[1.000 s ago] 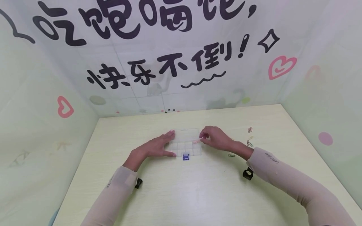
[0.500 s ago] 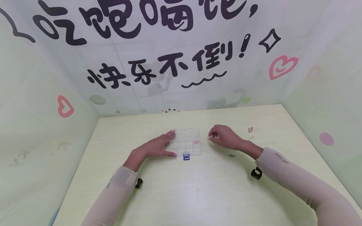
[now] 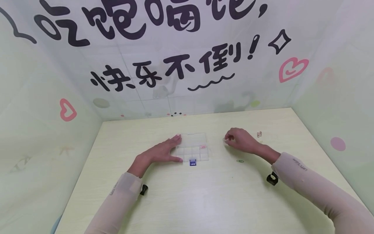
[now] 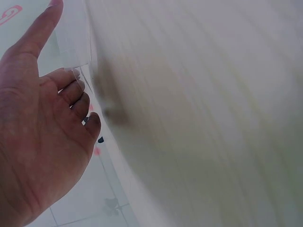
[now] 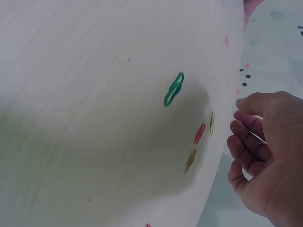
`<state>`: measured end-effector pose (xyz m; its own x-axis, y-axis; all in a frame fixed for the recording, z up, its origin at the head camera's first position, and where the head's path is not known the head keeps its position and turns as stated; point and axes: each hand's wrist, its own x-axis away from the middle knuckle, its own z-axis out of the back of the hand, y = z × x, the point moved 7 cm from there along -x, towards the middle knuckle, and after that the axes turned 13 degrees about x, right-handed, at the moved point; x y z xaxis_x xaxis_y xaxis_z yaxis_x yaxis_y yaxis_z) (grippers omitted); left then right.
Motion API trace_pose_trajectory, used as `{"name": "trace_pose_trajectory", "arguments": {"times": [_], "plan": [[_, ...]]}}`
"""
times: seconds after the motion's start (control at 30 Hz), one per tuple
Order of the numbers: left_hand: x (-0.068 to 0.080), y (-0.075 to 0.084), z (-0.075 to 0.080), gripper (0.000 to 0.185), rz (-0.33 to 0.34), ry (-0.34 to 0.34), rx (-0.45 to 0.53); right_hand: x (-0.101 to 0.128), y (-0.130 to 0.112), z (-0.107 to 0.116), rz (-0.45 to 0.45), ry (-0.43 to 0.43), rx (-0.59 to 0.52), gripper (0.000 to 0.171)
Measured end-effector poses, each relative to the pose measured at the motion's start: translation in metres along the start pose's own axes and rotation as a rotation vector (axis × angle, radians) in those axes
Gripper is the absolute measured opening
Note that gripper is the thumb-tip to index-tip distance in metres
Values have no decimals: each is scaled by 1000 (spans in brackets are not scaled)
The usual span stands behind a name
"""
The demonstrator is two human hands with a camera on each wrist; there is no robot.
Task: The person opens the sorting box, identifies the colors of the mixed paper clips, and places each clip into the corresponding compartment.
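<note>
A pink paper clip (image 3: pixel 203 147) is now left at the right side of the clear divided box (image 3: pixel 193 139), whose left edge is spanned by the left hand (image 3: pixel 163 151), spread wide and gripping nothing. The right hand (image 3: pixel 240 140) has been drawn rightward, fingers loosely curled, with nothing seen held; that clip has apparently been released, while a green clip (image 3: pixel 240 161) and a red clip (image 5: pixel 200 134) are left on the table (image 3: pixel 175 201).

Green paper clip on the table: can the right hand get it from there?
Probably yes. The green paper clip lies uncovered on the table, a little nearer the person than the right hand, and nothing seems to block the way in the head view.
</note>
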<state>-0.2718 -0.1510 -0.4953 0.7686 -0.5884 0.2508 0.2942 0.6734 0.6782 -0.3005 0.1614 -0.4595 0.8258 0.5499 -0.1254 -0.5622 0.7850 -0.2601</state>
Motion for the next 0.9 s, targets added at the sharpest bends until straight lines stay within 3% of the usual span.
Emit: {"name": "trace_pose_trajectory", "arguments": {"times": [0.37, 0.9], "plan": [[0, 0, 0, 111, 3, -1, 8, 8, 16, 0, 0, 5, 22, 9], [0, -1, 0, 111, -1, -1, -3, 14, 33, -12, -30, -66, -1, 5]]}}
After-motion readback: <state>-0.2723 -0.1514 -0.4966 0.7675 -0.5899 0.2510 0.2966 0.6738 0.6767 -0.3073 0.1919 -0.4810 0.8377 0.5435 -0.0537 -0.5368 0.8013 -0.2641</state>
